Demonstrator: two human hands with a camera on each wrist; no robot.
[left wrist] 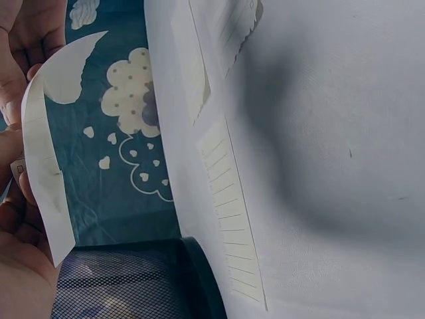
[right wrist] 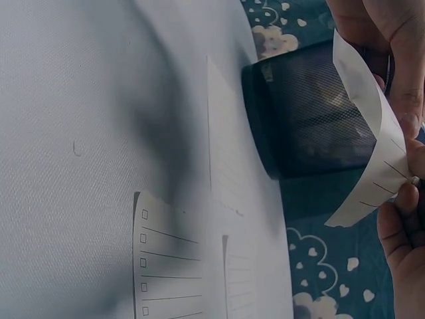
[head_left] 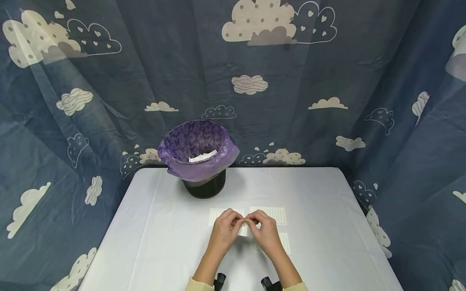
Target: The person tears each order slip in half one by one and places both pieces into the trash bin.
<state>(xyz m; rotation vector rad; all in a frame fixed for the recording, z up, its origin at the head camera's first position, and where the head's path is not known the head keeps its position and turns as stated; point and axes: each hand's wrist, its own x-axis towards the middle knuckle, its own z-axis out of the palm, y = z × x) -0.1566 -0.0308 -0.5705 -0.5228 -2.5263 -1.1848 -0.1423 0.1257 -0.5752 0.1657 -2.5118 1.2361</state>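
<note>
Both hands meet above the white table, thumbs and fingertips pinching the top edge of a strip of lined paper [head_left: 244,231]. My left hand [head_left: 223,232] grips it from the left, my right hand [head_left: 267,233] from the right, fingertips almost touching. Seen from the left wrist, the strip [left wrist: 50,193] bends and one end has a ragged, torn edge. In the right wrist view, printed lines show on the curved strip [right wrist: 382,156]. Below the hands lie lined paper pieces: one at upper left [head_left: 215,216], one at upper right [head_left: 276,215] and one at lower right [head_left: 284,242], partly hidden.
A black mesh bin [head_left: 205,188] lined with a purple bag [head_left: 196,171] stands at the table's back left, with white paper [head_left: 202,156] inside. Behind the table [head_left: 320,226] hangs a dark blue cloud-patterned curtain [head_left: 276,133].
</note>
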